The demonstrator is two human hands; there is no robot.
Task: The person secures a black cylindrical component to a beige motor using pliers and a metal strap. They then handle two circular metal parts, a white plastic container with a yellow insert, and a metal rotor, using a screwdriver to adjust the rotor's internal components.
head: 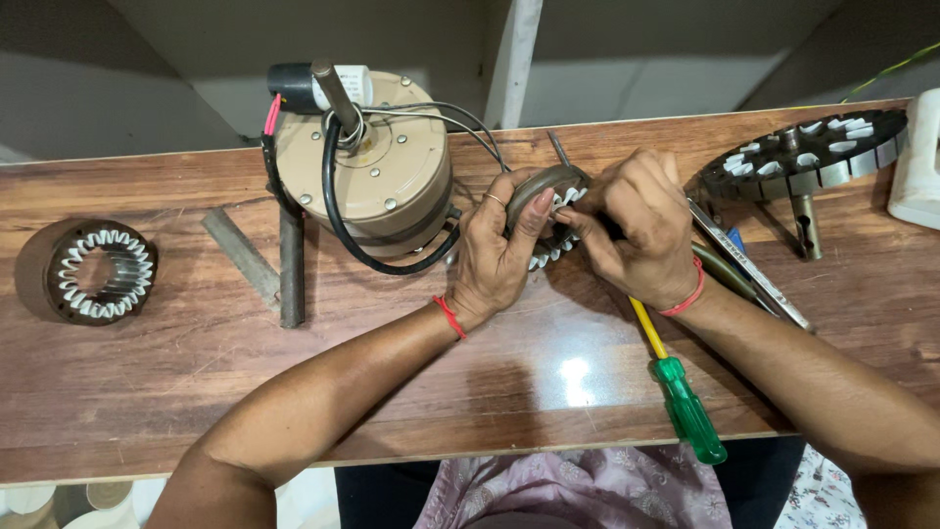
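Small stator ring (pixel 550 211) tipped up on edge mid-bench, just right of the beige motor (pixel 364 162), clamped in the left hand (pixel 499 245) from its left side, right hand (pixel 641 230) curled closed against the white-slotted face, both equally near.

A round brown metal ring (pixel 550 211) with white paper bits inside stands on its edge, squeezed between the left hand (pixel 499 250) and right hand (pixel 641 230).
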